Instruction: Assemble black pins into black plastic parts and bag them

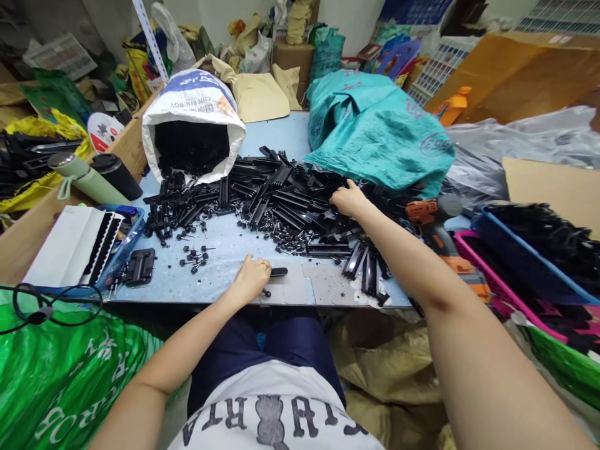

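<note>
"Two hands are over the table point(171, 289); what does the left one hold?"

"The left hand point(253, 278) has its fingers curled round a black strip point(280, 272), at the table's front edge."

"How does the strip look?"

"Narrow, smooth and dark, with a rounded end poking out past the fingers; the hand hides the rest."

"And the right hand point(349, 199)?"

"It reaches to the pile of black parts point(274, 195), by the edge of the teal sack point(375, 128), index finger stretched out. I can't tell whether it grips anything."

"The containers?"

"The white sack point(187, 94) lies on its side, mouth toward the person, black parts inside. The teal sack's contents are hidden. On the left, a blue basket point(135, 240) holds a white box point(65, 244) and black toothed strips point(105, 247). Far right, a dark blue basket point(515, 250) is heaped with black pieces point(548, 228), beside a pink basket point(515, 307)."
</note>
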Tool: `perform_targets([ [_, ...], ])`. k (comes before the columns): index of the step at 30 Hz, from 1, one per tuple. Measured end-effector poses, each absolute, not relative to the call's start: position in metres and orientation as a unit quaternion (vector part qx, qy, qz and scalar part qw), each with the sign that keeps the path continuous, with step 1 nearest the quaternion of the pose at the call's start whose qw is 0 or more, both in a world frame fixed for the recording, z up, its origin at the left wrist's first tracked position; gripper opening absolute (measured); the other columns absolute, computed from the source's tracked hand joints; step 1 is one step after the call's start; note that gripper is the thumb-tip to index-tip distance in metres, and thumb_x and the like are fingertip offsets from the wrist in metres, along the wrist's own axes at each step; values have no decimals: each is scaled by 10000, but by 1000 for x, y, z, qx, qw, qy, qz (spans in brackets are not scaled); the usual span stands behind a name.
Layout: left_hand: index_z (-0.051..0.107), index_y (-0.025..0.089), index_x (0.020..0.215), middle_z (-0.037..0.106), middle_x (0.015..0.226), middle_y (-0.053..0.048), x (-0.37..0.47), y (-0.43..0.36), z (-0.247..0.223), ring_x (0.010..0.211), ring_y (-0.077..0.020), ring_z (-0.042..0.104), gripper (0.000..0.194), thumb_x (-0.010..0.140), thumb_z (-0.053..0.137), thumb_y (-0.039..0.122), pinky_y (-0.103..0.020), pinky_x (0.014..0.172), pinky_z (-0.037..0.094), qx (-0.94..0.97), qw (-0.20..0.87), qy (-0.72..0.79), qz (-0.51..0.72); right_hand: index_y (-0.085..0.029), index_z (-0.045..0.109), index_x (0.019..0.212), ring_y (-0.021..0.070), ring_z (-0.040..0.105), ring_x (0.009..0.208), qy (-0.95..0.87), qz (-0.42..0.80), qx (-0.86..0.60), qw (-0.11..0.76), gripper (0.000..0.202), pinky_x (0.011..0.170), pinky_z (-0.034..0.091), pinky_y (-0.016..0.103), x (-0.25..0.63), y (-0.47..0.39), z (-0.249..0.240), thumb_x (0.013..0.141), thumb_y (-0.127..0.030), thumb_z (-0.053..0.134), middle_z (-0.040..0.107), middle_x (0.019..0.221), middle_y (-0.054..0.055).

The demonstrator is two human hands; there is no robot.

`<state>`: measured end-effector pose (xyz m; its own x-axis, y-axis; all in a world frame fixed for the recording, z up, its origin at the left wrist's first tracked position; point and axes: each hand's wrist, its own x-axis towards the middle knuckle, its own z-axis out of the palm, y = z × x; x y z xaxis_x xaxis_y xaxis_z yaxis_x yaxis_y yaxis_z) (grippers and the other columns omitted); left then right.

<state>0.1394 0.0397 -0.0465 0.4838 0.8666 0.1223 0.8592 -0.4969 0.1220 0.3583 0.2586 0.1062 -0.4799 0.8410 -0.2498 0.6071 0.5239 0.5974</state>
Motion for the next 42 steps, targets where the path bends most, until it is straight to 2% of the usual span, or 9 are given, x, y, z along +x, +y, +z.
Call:
perform_targets([
  [4, 533, 129, 1102, 569, 1002, -126, 135, 33, -54, 948, -239, 523, 256, 879, 464, 232, -359, 787, 388, 818, 88, 559, 104, -65, 561, 975, 226, 549, 908, 872, 247, 407, 114, 228, 813, 347, 346, 350, 202, 105, 914, -242, 431, 620, 931, 182],
  [8, 496, 165, 1171, 567, 1020, -98, 139, 37, -61, 971, -225, 523, 298, 901, 425, 269, -325, 793, 405, 819, 157, 534, 143, -161, 518, 977, 144, 530, 569, 920, 136, 330, 165, 372, 536, 307, 247, 350, 127, 64, 878, -514, 454, 609, 707, 41],
  [11, 475, 165, 1200, 560, 1074, -100, 143, 40, -63, 1018, -227, 507, 319, 903, 391, 246, -345, 851, 396, 814, 174, 530, 161, -159, 519, 950, 172, 574, 723, 958, 53, 223, 172, 340, 594, 326, 263, 354, 90, 23, 929, -463, 368, 603, 857, 78],
  [14, 442, 184, 1237, 546, 1121, -90, 146, 40, -61, 1055, -225, 493, 355, 895, 391, 266, -358, 898, 378, 809, 179, 535, 163, -169, 519, 980, 174, 584, 772, 954, 31, 231, 188, 300, 614, 318, 266, 356, 77, -2, 956, -397, 326, 591, 893, 74],
  [20, 479, 179, 1109, 576, 1011, -94, 148, 36, -57, 954, -269, 541, 630, 690, 586, 637, -379, 826, 408, 804, 186, 535, 182, -211, 509, 1033, 179, 594, 731, 932, 44, 297, 202, 340, 561, 283, 264, 350, 71, 1, 957, -443, 273, 591, 887, 57],
  [29, 488, 172, 1028, 587, 947, -77, 143, 30, -70, 904, -229, 577, 404, 795, 544, 496, -321, 736, 447, 812, 168, 502, 246, -218, 500, 1095, 188, 571, 773, 931, 58, 318, 172, 322, 616, 303, 285, 336, 58, 21, 959, -411, 281, 591, 902, 95],
  [35, 498, 177, 1092, 580, 985, -84, 150, 47, -62, 955, -243, 558, 471, 791, 534, 539, -351, 807, 441, 806, 217, 506, 218, -177, 561, 959, 193, 559, 824, 928, 11, 323, 184, 367, 662, 311, 283, 345, 79, 13, 940, -461, 329, 610, 912, 80],
  [38, 459, 188, 1218, 547, 1114, -108, 163, 80, -56, 1061, -234, 502, 350, 888, 434, 305, -366, 877, 412, 786, 187, 544, 227, -173, 567, 998, 209, 523, 928, 920, 30, 366, 134, 300, 719, 313, 292, 348, 100, 5, 954, -368, 343, 611, 988, 92],
  [42, 603, 125, 978, 603, 973, -122, 175, 120, -48, 968, -233, 541, 226, 836, 432, 85, -355, 840, 423, 779, 169, 573, 188, -120, 571, 981, 227, 500, 943, 886, 100, 439, 113, 223, 731, 309, 306, 346, 129, -6, 907, -126, 361, 620, 955, 132],
])
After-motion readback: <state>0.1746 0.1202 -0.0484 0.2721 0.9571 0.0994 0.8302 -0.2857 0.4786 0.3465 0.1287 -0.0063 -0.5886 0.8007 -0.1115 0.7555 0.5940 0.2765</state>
